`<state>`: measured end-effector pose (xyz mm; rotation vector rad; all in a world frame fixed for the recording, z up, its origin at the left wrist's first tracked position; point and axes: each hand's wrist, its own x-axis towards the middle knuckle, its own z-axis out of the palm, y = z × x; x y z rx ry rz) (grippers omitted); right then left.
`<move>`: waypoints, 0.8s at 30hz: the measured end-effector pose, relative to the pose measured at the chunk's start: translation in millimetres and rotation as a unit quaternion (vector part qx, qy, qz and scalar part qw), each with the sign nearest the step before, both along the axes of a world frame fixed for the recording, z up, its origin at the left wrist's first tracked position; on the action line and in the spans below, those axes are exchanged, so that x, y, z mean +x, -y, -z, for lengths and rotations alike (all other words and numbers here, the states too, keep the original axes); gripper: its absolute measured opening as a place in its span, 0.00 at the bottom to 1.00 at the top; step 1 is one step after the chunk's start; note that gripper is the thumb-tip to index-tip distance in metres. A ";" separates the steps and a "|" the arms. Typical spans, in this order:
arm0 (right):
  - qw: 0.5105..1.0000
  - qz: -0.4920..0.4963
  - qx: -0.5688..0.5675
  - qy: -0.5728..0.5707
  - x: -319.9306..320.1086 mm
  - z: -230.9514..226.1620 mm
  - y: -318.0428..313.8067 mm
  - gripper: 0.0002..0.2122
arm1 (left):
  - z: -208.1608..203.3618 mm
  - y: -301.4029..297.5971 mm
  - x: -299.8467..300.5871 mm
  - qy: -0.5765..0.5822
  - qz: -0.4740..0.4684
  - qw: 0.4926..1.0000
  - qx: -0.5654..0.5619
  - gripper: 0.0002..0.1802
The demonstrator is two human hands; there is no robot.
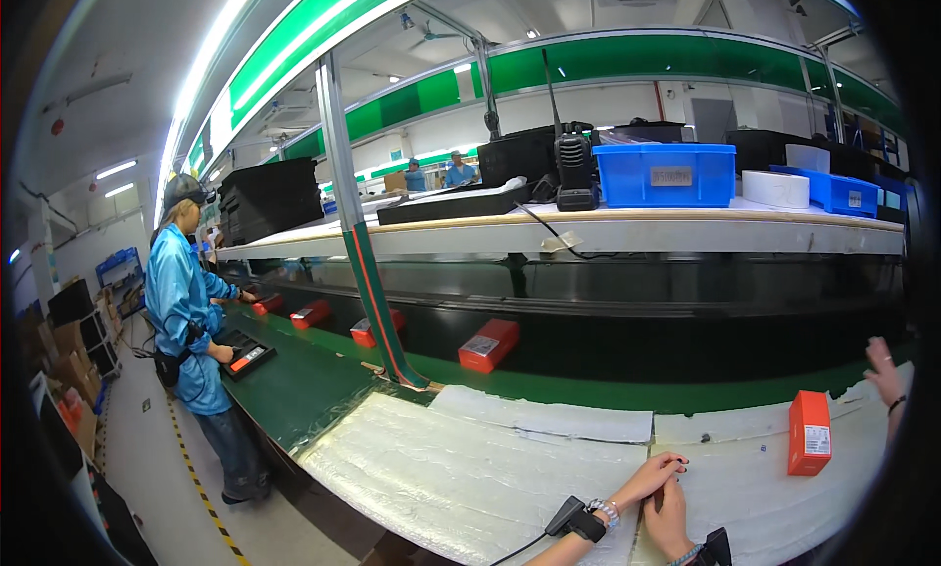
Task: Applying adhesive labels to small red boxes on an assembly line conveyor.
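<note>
My left hand (655,475) and my right hand (668,517) meet over the pale padded sheet at the front of the bench. Their fingers are curled in against each other, and no object shows between them. To their right a red box (810,431) with a white label stands on the sheet. Another person's hand (885,372) is raised, fingers apart, at the far right, beyond that box. Ahead, a second red box (488,346) lies on the dark green conveyor belt (588,382), with several more red boxes farther left.
A metal post (345,174) rises at the belt's near edge. On the left a co-worker in a blue coat (182,301) reaches to the belt, by a black tray (249,359). The shelf above holds a two-way radio (574,164), a blue bin (667,177) and a white roll (775,189).
</note>
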<state>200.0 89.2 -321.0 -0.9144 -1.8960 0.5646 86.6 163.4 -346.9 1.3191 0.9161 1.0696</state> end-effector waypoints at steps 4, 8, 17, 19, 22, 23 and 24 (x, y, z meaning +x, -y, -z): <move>1.000 0.005 0.009 0.001 1.2 0.3 1.6 0.18 | -1.3 2.6 2.3 -0.031 0.005 0.999 0.007 0.16; 1.000 0.012 0.003 0.017 2.2 -3.1 1.9 0.18 | -8.7 5.5 3.4 -0.014 -0.008 1.000 -0.005 0.15; 1.000 -0.023 -0.011 0.014 8.2 -18.3 12.5 0.19 | 22.3 -10.8 7.6 -0.042 0.018 0.999 0.018 0.18; 1.000 -0.019 -0.007 0.016 8.7 -15.9 8.3 0.19 | 30.2 -14.9 15.5 -0.028 -0.003 0.999 -0.023 0.16; 0.999 -0.023 -0.013 0.024 9.2 -24.7 15.4 0.19 | 36.5 -10.7 16.3 0.001 -0.008 1.000 0.018 0.13; 0.999 -0.022 -0.020 0.027 11.4 -27.0 16.5 0.19 | 21.8 -0.8 19.0 0.001 -0.011 1.000 0.016 0.13; 0.998 -0.021 -0.036 0.041 15.2 -22.1 16.1 0.20 | -5.4 14.8 20.3 -0.017 -0.035 0.999 0.004 0.14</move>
